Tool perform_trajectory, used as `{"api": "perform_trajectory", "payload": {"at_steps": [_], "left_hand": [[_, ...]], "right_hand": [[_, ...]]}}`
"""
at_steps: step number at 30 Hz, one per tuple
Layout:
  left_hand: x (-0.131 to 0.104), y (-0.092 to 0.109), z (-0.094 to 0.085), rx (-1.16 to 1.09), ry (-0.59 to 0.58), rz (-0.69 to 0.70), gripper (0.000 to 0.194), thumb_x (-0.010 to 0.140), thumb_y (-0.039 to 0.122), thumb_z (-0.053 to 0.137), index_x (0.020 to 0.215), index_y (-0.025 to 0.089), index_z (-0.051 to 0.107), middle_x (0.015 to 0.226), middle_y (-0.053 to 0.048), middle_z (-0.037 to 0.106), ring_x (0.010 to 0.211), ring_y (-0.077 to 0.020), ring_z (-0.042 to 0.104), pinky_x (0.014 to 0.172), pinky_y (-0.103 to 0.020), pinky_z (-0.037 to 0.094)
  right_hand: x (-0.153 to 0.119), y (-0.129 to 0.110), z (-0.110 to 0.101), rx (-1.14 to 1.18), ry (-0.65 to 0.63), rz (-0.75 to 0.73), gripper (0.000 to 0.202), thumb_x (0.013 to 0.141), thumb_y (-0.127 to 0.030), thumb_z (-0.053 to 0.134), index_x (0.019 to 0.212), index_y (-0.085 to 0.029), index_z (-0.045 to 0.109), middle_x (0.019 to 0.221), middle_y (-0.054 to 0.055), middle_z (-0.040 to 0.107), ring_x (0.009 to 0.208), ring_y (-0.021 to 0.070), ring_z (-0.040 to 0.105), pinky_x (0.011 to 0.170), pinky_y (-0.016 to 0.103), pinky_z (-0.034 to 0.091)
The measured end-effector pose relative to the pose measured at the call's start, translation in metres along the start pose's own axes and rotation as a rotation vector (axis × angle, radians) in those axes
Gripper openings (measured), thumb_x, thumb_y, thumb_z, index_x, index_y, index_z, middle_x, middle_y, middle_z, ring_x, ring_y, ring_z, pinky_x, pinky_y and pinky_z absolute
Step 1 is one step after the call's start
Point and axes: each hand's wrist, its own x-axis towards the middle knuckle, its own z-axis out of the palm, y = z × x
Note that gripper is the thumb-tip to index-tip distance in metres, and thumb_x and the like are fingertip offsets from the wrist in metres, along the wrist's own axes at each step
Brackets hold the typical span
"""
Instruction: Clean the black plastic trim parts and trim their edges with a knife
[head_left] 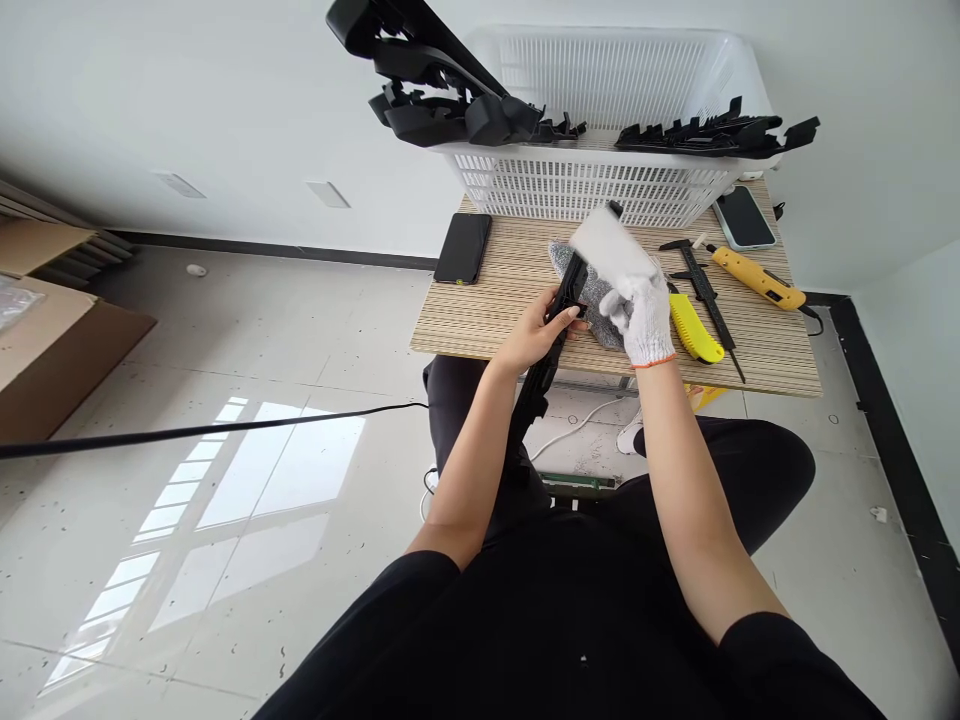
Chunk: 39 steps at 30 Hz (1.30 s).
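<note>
My bare left hand [541, 330] is closed around a long black plastic part [534, 390], its thumb lying across the top. This part runs from the tabletop down over the front edge towards my lap. On my right hand [637, 310] is a white knitted glove with an orange cuff. Its fingers are closed on a flat white pad [609, 243], which overlaps the upper end of the black part; whether it is cloth or foam I cannot tell. Beneath both hands lies a speckled grey cloth [600, 310], partly covered.
A white plastic basket [570, 190] stands at the back, with black plastic parts [465, 110] across its rim. Right of my hands lie a yellow utility knife [694, 326], a caliper [709, 300], a yellow corded tool [757, 278] and a phone [744, 217]. Another phone [463, 248] lies left.
</note>
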Motion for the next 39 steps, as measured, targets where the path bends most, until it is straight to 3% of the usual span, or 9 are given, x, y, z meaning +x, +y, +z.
{"api": "perform_trajectory", "payload": {"at_steps": [3, 7, 10, 14, 19, 22, 28, 35, 39], "left_hand": [[-0.0001, 0.0003, 0.0008, -0.003, 0.003, 0.008, 0.048, 0.087, 0.050, 0.068, 0.121, 0.019, 0.056, 0.123, -0.011, 0.067, 0.096, -0.0214, 0.074, 0.078, -0.031, 0.060], [-0.0014, 0.0041, 0.0022, -0.009, -0.016, 0.017, 0.050, 0.086, 0.052, 0.067, 0.121, 0.018, 0.057, 0.126, -0.012, 0.067, 0.096, -0.0224, 0.074, 0.078, -0.031, 0.061], [-0.0016, 0.0046, 0.0022, 0.007, -0.006, 0.023, 0.049, 0.087, 0.053, 0.066, 0.120, 0.018, 0.057, 0.125, -0.013, 0.068, 0.097, -0.0228, 0.074, 0.076, -0.031, 0.061], [0.0002, 0.0012, 0.0007, 0.032, 0.020, 0.041, 0.048, 0.088, 0.053, 0.064, 0.120, 0.019, 0.056, 0.125, -0.012, 0.067, 0.096, -0.0224, 0.074, 0.071, -0.030, 0.060], [0.0021, -0.0007, 0.0004, -0.018, 0.079, 0.023, 0.046, 0.089, 0.053, 0.063, 0.121, 0.022, 0.053, 0.124, -0.012, 0.067, 0.089, -0.0213, 0.075, 0.066, -0.030, 0.061], [0.0022, 0.0013, 0.0021, -0.022, 0.100, 0.012, 0.046, 0.089, 0.054, 0.064, 0.120, 0.021, 0.052, 0.117, -0.011, 0.070, 0.082, -0.0202, 0.075, 0.063, -0.029, 0.060], [0.0029, 0.0021, 0.0056, 0.007, 0.189, 0.011, 0.044, 0.084, 0.055, 0.069, 0.107, 0.020, 0.053, 0.094, -0.006, 0.075, 0.067, -0.0159, 0.074, 0.057, -0.025, 0.057], [0.0017, 0.0009, 0.0064, 0.020, 0.200, 0.050, 0.040, 0.086, 0.054, 0.067, 0.099, 0.021, 0.049, 0.089, -0.005, 0.073, 0.060, -0.0120, 0.069, 0.056, -0.027, 0.056], [0.0010, -0.0004, 0.0044, 0.044, 0.172, 0.086, 0.040, 0.089, 0.057, 0.062, 0.100, 0.021, 0.049, 0.095, -0.007, 0.072, 0.061, -0.0111, 0.066, 0.057, -0.029, 0.055]], "right_hand": [[-0.0013, -0.0017, 0.0048, 0.000, 0.032, -0.016, 0.021, 0.079, -0.027, 0.058, 0.100, -0.025, 0.056, 0.054, -0.010, 0.051, 0.035, 0.0065, 0.039, 0.034, 0.019, 0.026], [0.0018, -0.0017, 0.0096, 0.057, 0.154, -0.066, 0.041, 0.081, -0.031, 0.058, 0.122, -0.029, 0.056, 0.083, -0.004, 0.068, 0.036, 0.0038, 0.040, 0.032, 0.018, 0.025], [-0.0004, -0.0032, 0.0087, 0.027, 0.020, -0.080, 0.051, 0.079, -0.031, 0.063, 0.130, -0.033, 0.056, 0.104, -0.001, 0.071, 0.040, 0.0028, 0.042, 0.032, 0.018, 0.027], [-0.0055, -0.0057, 0.0071, 0.012, 0.075, -0.109, 0.055, 0.082, -0.031, 0.061, 0.136, -0.033, 0.054, 0.104, -0.001, 0.072, 0.042, 0.0034, 0.046, 0.031, 0.016, 0.028], [-0.0054, -0.0055, 0.0080, -0.014, -0.001, -0.088, 0.056, 0.080, -0.028, 0.066, 0.135, -0.035, 0.056, 0.102, -0.002, 0.070, 0.046, 0.0039, 0.049, 0.034, 0.016, 0.035], [-0.0044, -0.0053, 0.0087, 0.013, 0.071, -0.131, 0.053, 0.082, -0.028, 0.063, 0.133, -0.036, 0.057, 0.108, -0.001, 0.069, 0.047, 0.0035, 0.048, 0.034, 0.016, 0.034], [-0.0052, -0.0050, 0.0081, -0.003, 0.035, -0.156, 0.052, 0.084, -0.032, 0.064, 0.135, -0.037, 0.055, 0.115, 0.000, 0.067, 0.047, 0.0019, 0.048, 0.032, 0.014, 0.031], [-0.0028, -0.0022, 0.0075, -0.111, 0.018, -0.073, 0.050, 0.083, -0.032, 0.066, 0.132, -0.030, 0.058, 0.094, 0.001, 0.069, 0.045, 0.0048, 0.049, 0.033, 0.017, 0.034], [-0.0021, -0.0011, 0.0076, -0.118, -0.013, -0.028, 0.023, 0.084, -0.037, 0.067, 0.102, -0.023, 0.068, 0.064, -0.002, 0.059, 0.042, 0.0072, 0.044, 0.033, 0.019, 0.029]]}}
